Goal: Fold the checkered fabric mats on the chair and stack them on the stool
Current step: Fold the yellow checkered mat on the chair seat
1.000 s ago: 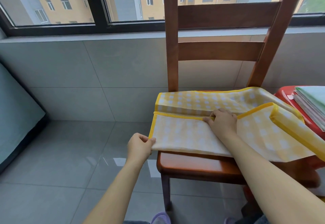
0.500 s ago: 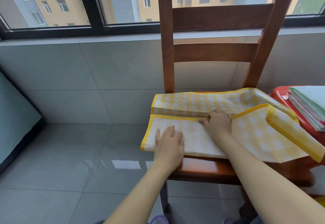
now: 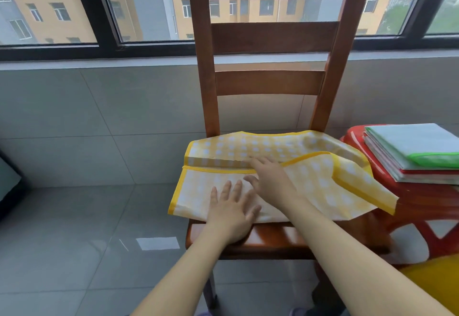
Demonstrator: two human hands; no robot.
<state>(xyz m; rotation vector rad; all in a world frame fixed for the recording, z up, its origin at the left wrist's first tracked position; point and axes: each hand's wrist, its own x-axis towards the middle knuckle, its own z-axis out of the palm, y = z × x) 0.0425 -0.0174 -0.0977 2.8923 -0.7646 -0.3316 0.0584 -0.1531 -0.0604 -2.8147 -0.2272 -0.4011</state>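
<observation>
Both hands, left [image 3: 232, 212] and right [image 3: 269, 179], spread flat on yellow checkered fabric mat [image 3: 315, 186] on brown wooden chair [image 3: 270, 237]; overhanging right flap may drag the fold loose toward red plastic stool [image 3: 417, 206].

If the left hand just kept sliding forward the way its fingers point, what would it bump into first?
Probably the right hand. The left hand lies flat on the yellow checkered mat, fingers aimed up and slightly right toward the right hand's thumb. Past that comes the mat's folded edge.
</observation>
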